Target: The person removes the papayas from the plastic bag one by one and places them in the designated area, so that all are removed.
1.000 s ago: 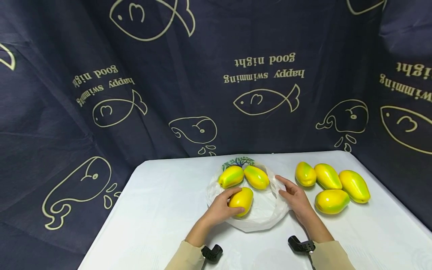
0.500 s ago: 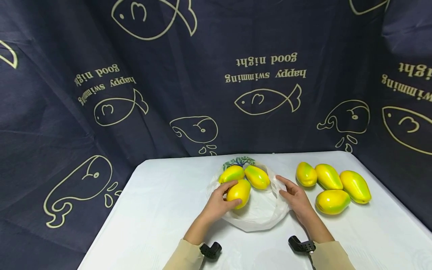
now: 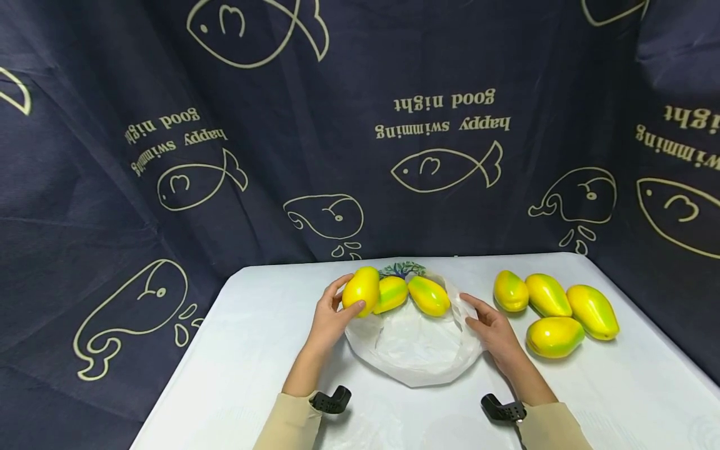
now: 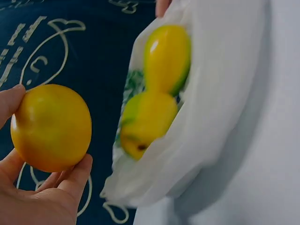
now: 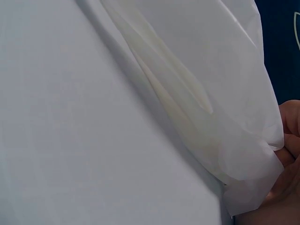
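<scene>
My left hand (image 3: pixel 329 315) grips a glossy yellow fruit (image 3: pixel 362 291), mango- or papaya-like, between thumb and fingers. It is held up at the left rim of a white plastic bag (image 3: pixel 419 369); the left wrist view shows a gap between this fruit (image 4: pixel 51 127) and the bag (image 4: pixel 220 93). Inside the open bag, toward the back, lie two more such fruits, the left one (image 3: pixel 392 294) partly behind the held one and the right one (image 3: pixel 429 296) in full view. My right hand (image 3: pixel 495 328) pinches the bag's right rim; the right wrist view shows its fingers (image 5: pixel 290 119) at the plastic.
Several loose yellow-green fruits (image 3: pixel 554 336) lie grouped on the white table (image 3: pixel 253 350), right of the bag. A dark curtain (image 3: pixel 337 150) with whale and fish drawings hangs behind the table. A green tree print (image 3: pixel 402 269) shows at the bag's back edge.
My left hand has lifted the yellow fruit from the bag's front-left inside and carried it left and back to the left rim. My right hand stays at the bag's right rim.
</scene>
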The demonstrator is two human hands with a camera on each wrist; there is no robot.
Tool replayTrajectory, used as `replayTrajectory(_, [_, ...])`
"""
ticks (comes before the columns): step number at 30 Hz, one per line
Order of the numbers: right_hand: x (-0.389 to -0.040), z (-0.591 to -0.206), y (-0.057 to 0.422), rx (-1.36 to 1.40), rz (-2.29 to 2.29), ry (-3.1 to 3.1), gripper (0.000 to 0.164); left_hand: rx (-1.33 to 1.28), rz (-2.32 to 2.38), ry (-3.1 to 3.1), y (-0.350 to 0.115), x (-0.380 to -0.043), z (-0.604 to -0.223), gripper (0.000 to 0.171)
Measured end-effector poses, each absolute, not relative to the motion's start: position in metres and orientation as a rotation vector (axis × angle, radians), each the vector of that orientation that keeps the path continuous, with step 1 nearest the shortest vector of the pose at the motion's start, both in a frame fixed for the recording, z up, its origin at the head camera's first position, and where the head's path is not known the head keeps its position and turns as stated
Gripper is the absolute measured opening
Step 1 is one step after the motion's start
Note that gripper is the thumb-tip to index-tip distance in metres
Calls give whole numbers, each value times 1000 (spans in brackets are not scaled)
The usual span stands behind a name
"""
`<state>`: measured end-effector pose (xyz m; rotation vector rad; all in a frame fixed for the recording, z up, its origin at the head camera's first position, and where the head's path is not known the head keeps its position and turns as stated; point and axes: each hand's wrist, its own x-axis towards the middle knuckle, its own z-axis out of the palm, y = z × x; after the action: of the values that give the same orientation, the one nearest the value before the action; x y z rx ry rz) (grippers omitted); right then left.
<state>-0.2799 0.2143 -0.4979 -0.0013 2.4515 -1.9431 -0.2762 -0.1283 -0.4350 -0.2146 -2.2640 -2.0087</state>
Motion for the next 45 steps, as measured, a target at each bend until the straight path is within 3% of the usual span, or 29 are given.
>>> replayTrajectory(25, [-281,-497,214,32,-1926,2450,55,133,-2135,-1847,-194,-293,-436,65])
replayTrajectory(45, [-280,-497,212,47,-1923,2447,55,306,-1957,-2084,-229,-299,-465,70])
